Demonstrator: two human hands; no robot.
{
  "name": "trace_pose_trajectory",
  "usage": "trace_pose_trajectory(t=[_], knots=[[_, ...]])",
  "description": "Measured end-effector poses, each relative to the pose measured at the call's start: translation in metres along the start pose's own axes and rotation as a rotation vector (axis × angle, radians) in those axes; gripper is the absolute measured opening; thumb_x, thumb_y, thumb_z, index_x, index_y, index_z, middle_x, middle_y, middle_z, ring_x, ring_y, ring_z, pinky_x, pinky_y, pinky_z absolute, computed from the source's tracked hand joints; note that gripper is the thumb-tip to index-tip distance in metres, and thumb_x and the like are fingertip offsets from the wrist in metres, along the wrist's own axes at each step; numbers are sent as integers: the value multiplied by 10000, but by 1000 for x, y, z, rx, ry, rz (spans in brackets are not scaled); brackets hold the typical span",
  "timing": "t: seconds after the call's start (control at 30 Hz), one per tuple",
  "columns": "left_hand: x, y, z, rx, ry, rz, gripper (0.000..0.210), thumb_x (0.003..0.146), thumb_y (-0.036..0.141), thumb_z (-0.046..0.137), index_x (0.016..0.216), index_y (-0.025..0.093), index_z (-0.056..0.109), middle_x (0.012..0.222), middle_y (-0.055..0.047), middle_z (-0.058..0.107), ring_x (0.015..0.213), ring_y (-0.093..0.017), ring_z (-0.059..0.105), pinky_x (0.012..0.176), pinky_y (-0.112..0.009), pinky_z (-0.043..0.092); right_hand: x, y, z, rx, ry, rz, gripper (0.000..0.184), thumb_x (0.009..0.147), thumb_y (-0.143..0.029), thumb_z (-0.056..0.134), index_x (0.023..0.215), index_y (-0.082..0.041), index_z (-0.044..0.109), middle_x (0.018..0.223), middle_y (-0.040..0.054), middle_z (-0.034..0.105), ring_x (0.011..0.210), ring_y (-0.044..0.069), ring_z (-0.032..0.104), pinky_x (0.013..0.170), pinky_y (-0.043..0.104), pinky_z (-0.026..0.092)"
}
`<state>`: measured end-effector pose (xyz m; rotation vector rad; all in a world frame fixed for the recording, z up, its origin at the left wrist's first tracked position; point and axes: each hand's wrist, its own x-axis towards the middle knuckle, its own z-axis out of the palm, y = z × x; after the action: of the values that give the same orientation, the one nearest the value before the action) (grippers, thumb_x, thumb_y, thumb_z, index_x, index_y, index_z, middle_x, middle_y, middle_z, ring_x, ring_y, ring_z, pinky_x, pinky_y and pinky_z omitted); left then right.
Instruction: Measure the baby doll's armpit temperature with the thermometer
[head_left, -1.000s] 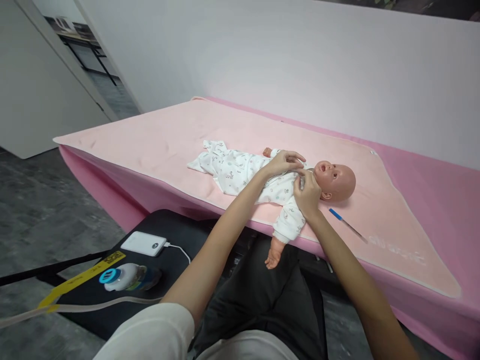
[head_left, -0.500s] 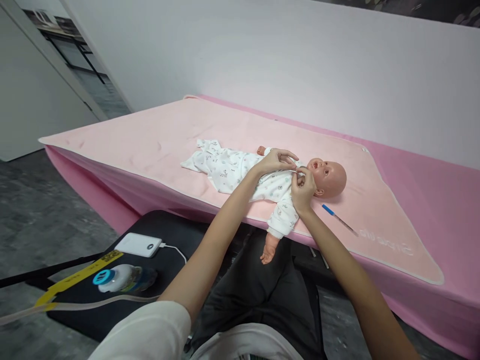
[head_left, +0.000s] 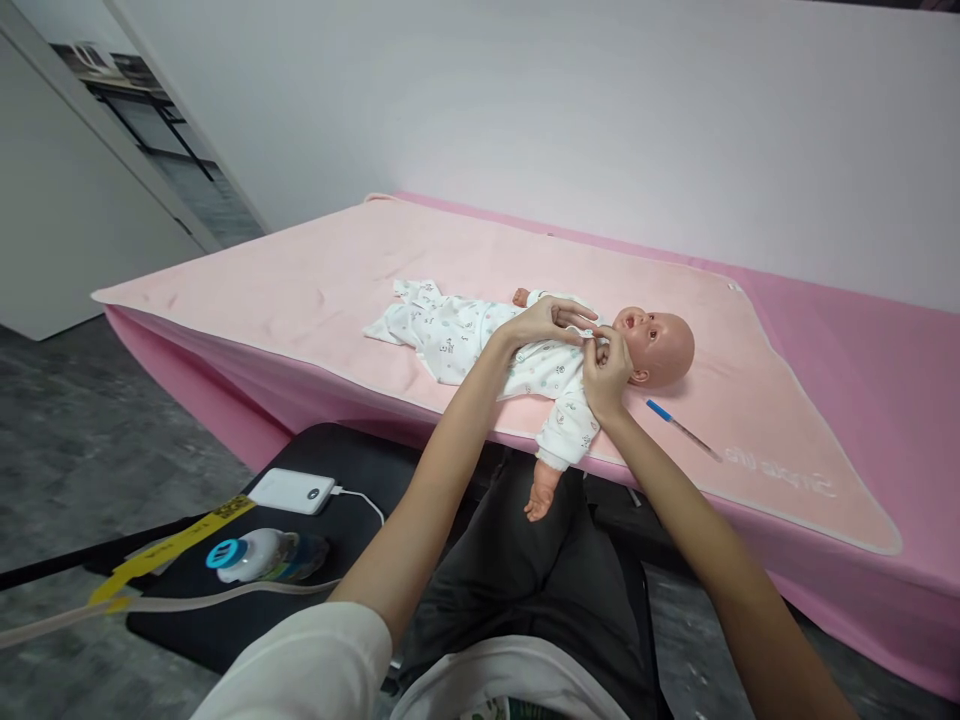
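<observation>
Doll (head_left: 527, 378) lies legs (head_left: 420, 328) left, head (head_left: 667, 350) right, fingers (head_left: 612, 337) of left hand (head_left: 536, 322) and right hand (head_left: 607, 378) pinching its shirt (head_left: 556, 368).

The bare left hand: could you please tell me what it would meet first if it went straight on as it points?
Most likely the bare right hand, close ahead of the left hand; the smooth, tan, bald doll head lies beyond, though depth is unclear.

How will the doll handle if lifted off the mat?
The doll has a smooth, bald head, likely firm and slippery to grip. Its trouser legs look creased and thin, so they will probably flop. One sleeved arm juts past the edge of the mat, so it might swing.
</observation>
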<state>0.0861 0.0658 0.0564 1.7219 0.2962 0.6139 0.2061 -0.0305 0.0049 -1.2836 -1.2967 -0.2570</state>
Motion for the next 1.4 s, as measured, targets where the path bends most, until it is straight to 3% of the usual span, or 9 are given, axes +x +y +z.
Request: trace_pose_trajectory(t=[0.4, 0.73, 0.93, 1.2, 1.4], knots=[[2, -6, 1, 1, 109, -11, 472, 609, 170, 745, 1059, 78, 636, 851, -118, 709, 784, -164, 674, 757, -253, 520, 1, -3, -2, -1, -10, -29, 172, 873, -206, 373, 870, -174, 541, 854, 60, 603, 781, 146, 562, 690, 277, 444], [7, -12, -1, 49, 139, 60, 484, 591, 193, 764, 1047, 90, 638, 900, -117, 695, 830, -151, 656, 761, -242, 510, 1, -4, -2, -16, -25, -9, 160, 870, -218, 390, 861, -167, 542, 803, 38, 590, 626, 108, 500, 633, 254, 425], [7, -11, 0, 11, 143, 32, 458, 592, 172, 759, 1027, 88, 642, 815, -86, 696, 772, -136, 653, 746, -237, 507, 2, -5, -2, -23, -34, -25, 170, 864, -205, 381, 855, -171, 547, 813, 49, 579, 716, 131, 538, 663, 267, 435], [0, 2, 4, 95, 173, -48, 341, 681, 206, 676, 996, 73, 675, 626, -30, 659, 591, -88, 591, 581, -177, 453, 2, -4, -2, -12, -29, -49, 184, 862, -190, 378, 864, -166, 560, 808, 50, 583, 724, 135, 545, 669, 267, 439], [-1, 4, 6, 105, 77, 30, 437, 641, 261, 727, 1039, 95, 657, 844, -90, 687, 809, -136, 632, 741, -228, 487, 2, -3, -1, 9, -19, -51, 172, 855, -194, 385, 854, -168, 555, 818, 52, 577, 733, 140, 544, 675, 277, 438]])
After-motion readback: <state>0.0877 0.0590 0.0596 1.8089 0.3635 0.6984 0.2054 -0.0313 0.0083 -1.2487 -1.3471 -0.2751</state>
